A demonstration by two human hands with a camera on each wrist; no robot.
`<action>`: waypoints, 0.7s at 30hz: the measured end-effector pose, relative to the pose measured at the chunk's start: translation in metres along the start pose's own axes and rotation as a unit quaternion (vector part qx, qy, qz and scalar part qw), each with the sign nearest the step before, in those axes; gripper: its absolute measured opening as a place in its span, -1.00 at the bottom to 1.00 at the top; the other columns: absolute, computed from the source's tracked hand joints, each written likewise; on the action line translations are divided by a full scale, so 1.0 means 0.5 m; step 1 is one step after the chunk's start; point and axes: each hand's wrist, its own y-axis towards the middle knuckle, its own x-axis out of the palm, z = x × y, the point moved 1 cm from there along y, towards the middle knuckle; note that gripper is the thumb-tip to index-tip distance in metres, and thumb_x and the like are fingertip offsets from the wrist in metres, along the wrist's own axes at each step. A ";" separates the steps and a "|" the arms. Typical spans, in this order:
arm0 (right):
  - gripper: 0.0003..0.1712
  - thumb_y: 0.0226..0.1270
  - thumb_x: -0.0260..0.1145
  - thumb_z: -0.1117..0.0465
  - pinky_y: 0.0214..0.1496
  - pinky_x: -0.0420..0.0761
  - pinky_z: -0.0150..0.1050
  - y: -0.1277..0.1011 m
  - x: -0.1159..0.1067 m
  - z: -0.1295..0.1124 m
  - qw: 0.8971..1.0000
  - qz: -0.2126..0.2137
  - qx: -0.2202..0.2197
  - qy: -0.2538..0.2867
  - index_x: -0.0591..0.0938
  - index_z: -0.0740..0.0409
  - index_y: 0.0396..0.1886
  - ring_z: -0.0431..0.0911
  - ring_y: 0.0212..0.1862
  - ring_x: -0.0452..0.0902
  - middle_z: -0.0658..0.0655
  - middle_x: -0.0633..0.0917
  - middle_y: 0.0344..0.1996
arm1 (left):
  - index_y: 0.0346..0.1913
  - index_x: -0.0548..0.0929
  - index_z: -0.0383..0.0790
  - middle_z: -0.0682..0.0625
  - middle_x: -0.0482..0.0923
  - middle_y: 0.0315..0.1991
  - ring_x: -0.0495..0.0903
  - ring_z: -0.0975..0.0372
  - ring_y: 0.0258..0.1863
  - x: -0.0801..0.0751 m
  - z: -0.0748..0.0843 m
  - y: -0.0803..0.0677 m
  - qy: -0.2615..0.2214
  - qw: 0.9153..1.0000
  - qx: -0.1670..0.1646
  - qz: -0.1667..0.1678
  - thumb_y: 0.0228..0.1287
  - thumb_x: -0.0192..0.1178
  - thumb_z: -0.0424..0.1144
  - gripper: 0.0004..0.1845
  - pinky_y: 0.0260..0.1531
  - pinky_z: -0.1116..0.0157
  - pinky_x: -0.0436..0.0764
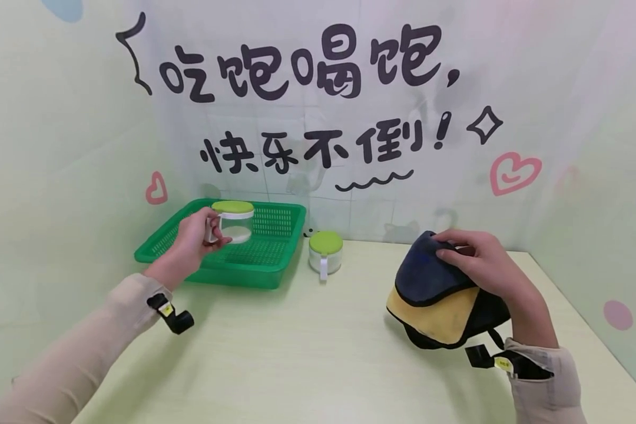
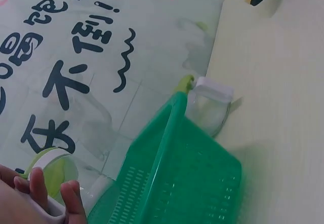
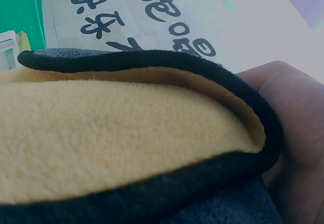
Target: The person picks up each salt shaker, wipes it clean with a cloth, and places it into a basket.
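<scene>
My left hand (image 1: 197, 232) grips the white handle of a clear jar (image 1: 237, 224) with a green lid, over the green basket (image 1: 249, 268) at the back left. In the left wrist view the fingers (image 2: 38, 188) curl round that handle, and the jar overlaps the basket's wall. At the right, my right hand (image 1: 482, 259) pinches a folded cloth (image 1: 434, 315), dark blue on one side and yellow on the other, with black edging. The cloth hangs close over the table. Its yellow side fills much of the right wrist view.
A second green-lidded jar (image 1: 325, 253) stands on the table (image 1: 318, 353) just right of the basket, its white handle facing me. Behind the table hangs a white curtain (image 1: 318, 112) with black lettering, and similar fabric rises along both sides.
</scene>
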 end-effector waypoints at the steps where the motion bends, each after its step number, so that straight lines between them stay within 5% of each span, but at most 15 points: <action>1: -0.73 0.46 0.34 0.26 -0.03 0.52 -0.65 0.000 0.000 0.001 1.000 0.001 0.001 0.000 0.74 0.15 0.09 -0.48 -0.14 0.63 0.25 0.76 0.04 | -0.34 0.41 -0.10 0.10 0.46 -0.60 0.58 0.23 -0.48 -0.005 0.004 0.009 -0.007 1.000 -0.012 -0.001 0.58 -0.08 -0.10 -0.73 -0.25 0.33 0.73; 8: -0.74 0.45 0.34 0.27 -0.04 0.52 -0.64 0.000 0.002 0.003 1.000 0.005 -0.010 0.003 0.74 0.15 0.08 -0.47 -0.14 0.64 0.26 0.77 0.02 | -0.19 0.34 -0.07 0.11 0.40 -0.53 0.45 0.29 -0.45 -0.032 0.011 0.064 -0.054 0.995 -0.078 0.021 0.59 -0.15 -0.13 -0.85 -0.30 0.30 0.74; 16: -0.72 0.45 0.35 0.27 -0.04 0.53 -0.63 0.002 0.004 0.004 1.000 -0.001 -0.005 0.005 0.74 0.15 0.10 -0.45 -0.14 0.66 0.25 0.77 0.04 | -0.23 0.32 -0.07 0.11 0.38 -0.52 0.47 0.29 -0.41 -0.049 -0.020 0.131 -0.015 0.994 -0.083 0.072 0.57 -0.18 -0.16 -0.85 -0.33 0.31 0.75; 21: -0.73 0.46 0.33 0.26 -0.03 0.55 -0.62 0.003 0.006 0.005 1.000 -0.004 -0.002 0.005 0.74 0.15 0.09 -0.44 -0.13 0.66 0.24 0.77 0.04 | -0.25 0.33 -0.09 0.12 0.35 -0.52 0.44 0.29 -0.40 -0.047 -0.034 0.142 -0.016 0.994 -0.081 0.074 0.56 -0.23 -0.22 -0.83 -0.33 0.31 0.74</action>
